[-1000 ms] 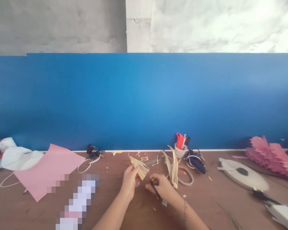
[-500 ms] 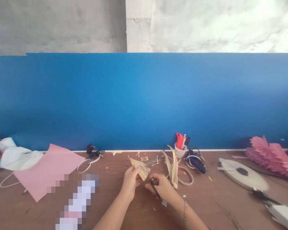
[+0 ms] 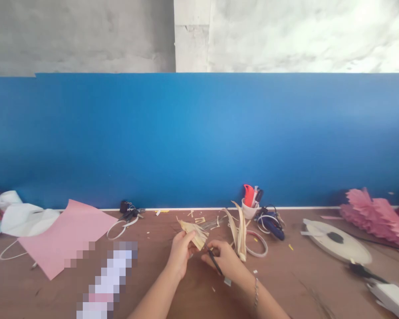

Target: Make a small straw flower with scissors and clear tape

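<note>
My left hand (image 3: 181,252) is closed, pinching a piece of dry, pale yellow husk (image 3: 197,239) between thumb and fingers. The right edge of that piece is slit into thin strips. In my right hand (image 3: 226,259) is a pair of dark-handled scissors (image 3: 215,262), with the tips close to the lower right of the husk. Whether the blades are apart is too small to tell. Just right of my hands lie longer dry husk strips (image 3: 241,235), and thin cut scraps (image 3: 199,220) are scattered behind them.
A white cup (image 3: 250,209) with a red-handled item and pens stands near the blue partition (image 3: 199,141). Beside it are a ring of tape (image 3: 264,252) and a dark blue object (image 3: 274,228). Pink paper (image 3: 64,241) lies left; a glue gun-like cord, white oval board (image 3: 341,243) and pink tissue (image 3: 375,217) lie right.
Both hands stay almost in place. The husk and the scissors have shifted only very slightly.
</note>
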{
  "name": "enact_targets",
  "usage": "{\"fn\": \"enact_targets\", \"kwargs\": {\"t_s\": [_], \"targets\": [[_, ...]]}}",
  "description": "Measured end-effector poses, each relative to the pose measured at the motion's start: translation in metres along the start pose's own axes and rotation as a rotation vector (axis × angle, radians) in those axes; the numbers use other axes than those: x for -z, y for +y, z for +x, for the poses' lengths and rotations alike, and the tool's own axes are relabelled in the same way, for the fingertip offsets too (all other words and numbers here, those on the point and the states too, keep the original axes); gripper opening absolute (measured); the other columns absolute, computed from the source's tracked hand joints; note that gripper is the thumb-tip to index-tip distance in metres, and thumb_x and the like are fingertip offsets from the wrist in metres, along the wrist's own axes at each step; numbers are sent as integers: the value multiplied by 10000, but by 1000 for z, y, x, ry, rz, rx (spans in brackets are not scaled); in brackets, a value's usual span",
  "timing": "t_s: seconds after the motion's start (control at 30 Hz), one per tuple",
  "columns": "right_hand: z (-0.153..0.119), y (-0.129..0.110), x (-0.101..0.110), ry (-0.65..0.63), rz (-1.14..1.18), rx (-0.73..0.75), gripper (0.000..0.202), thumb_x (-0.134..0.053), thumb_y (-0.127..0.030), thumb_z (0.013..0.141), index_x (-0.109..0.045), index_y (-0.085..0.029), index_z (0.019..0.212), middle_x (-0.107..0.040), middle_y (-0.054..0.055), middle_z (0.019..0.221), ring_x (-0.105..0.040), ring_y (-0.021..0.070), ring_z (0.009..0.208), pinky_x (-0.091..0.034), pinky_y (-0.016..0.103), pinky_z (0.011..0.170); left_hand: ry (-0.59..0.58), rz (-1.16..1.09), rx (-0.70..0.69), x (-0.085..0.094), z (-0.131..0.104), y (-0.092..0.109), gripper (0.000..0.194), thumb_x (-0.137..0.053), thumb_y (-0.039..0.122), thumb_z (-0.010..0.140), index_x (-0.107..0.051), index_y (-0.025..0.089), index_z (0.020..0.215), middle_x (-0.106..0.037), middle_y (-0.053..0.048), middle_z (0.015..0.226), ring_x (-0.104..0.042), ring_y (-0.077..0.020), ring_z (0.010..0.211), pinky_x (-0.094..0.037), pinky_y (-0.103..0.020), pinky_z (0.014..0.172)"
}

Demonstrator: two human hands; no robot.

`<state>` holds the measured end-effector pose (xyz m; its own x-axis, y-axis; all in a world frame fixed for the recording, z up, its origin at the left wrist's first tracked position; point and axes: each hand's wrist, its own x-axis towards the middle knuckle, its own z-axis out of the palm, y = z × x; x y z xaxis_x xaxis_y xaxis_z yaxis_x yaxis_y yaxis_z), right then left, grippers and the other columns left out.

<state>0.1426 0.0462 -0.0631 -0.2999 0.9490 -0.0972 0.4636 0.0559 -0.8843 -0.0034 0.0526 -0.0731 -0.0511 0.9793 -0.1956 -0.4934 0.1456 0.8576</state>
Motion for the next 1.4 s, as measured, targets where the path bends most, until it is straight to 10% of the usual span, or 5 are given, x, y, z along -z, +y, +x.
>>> {"fn": "enact_targets", "kwargs": {"t_s": [0.67, 1.4], "targets": [[-2, -2, 21, -263, 126, -101, 231, -682, -303, 628, -575, -153, 768, -532, -74, 460, -446, 54, 360, -365, 153, 362, 135, -162, -132, 0, 0, 9, 281, -701, 240, 595, -615, 141, 844, -707, -46, 756, -654, -164, 680, -456, -227, 590], [0, 1, 20, -226, 181, -109, 235, -668, -328, 645, -561, -153, 760, -510, -79, 438, -454, 56, 370, -354, 148, 365, -50, -16, -10, -2, -6, 12, 228, -696, 214, 574, -664, 119, 779, -709, -67, 709, -644, -167, 627, -461, -247, 628]]}}
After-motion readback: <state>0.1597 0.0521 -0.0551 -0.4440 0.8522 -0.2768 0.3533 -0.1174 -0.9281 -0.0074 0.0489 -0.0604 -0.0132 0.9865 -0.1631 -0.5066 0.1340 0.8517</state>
